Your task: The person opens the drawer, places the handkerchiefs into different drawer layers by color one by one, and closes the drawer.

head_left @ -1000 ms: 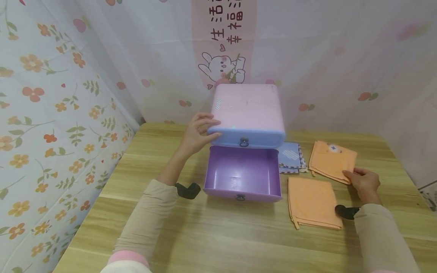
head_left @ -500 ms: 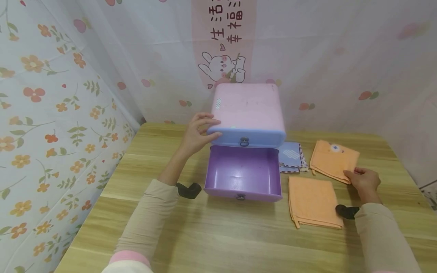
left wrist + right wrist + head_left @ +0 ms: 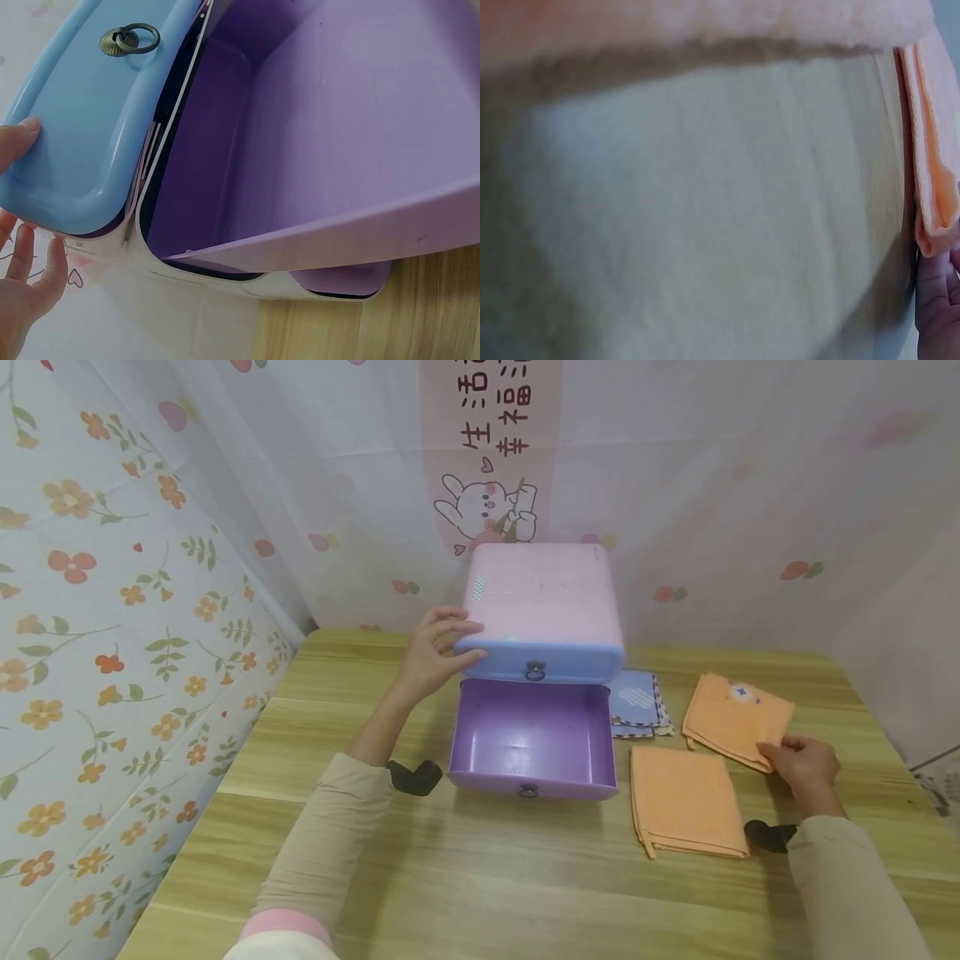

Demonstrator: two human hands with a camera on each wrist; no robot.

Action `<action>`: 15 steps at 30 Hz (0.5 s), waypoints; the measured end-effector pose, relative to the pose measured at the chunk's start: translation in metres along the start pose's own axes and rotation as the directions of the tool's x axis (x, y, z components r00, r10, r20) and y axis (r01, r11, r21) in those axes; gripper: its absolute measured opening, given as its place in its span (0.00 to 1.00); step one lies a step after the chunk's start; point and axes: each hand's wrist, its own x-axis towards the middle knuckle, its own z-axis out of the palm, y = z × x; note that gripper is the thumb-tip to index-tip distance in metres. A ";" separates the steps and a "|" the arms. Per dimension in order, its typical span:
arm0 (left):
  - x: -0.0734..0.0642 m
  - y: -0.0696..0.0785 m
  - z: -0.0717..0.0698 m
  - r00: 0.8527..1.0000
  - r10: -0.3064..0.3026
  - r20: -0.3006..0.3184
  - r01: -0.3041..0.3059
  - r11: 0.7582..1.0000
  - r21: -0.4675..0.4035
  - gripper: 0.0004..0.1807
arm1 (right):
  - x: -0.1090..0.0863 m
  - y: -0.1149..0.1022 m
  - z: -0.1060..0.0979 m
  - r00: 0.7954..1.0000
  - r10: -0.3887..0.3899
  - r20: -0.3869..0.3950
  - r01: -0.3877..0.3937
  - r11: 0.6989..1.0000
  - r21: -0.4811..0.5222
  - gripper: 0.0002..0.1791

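Observation:
In the head view, a small drawer cabinet (image 3: 543, 593) has a pink top, a blue upper drawer (image 3: 502, 662) pushed in, and a purple lower drawer (image 3: 525, 735) pulled out with nothing inside. My left hand (image 3: 435, 652) rests against the cabinet's left front corner, thumb on the blue front and fingers spread along the side. At the right, my right hand (image 3: 808, 768) pinches the near right corner of a folded orange towel (image 3: 738, 718) with a bear-like patch. The right wrist view shows the fingers (image 3: 934, 300) under that towel's folded edge (image 3: 934, 150).
A second folded orange towel (image 3: 688, 797) lies nearer on the wooden table (image 3: 480, 893). Folded blue cloths (image 3: 637, 697) with checked edging lie right of the cabinet, partly hidden by it. Patterned curtains (image 3: 360, 510) hang behind and at the left.
My right hand has shifted slightly right and nearer, and the pinched towel has turned and slid a little with it. My left hand and the cabinet stay where they were.

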 end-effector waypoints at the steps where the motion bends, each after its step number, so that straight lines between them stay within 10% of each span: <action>1: 0.000 0.000 0.000 1.000 -0.002 0.000 0.002 1.000 0.001 0.17 | -0.001 0.001 0.000 1.000 -0.003 0.000 0.003 1.000 -0.001 0.34; 15: 0.001 -0.004 -0.002 1.000 0.000 -0.003 0.000 1.000 -0.020 0.17 | 0.004 0.005 0.001 0.990 0.013 0.140 -0.050 0.962 0.269 0.41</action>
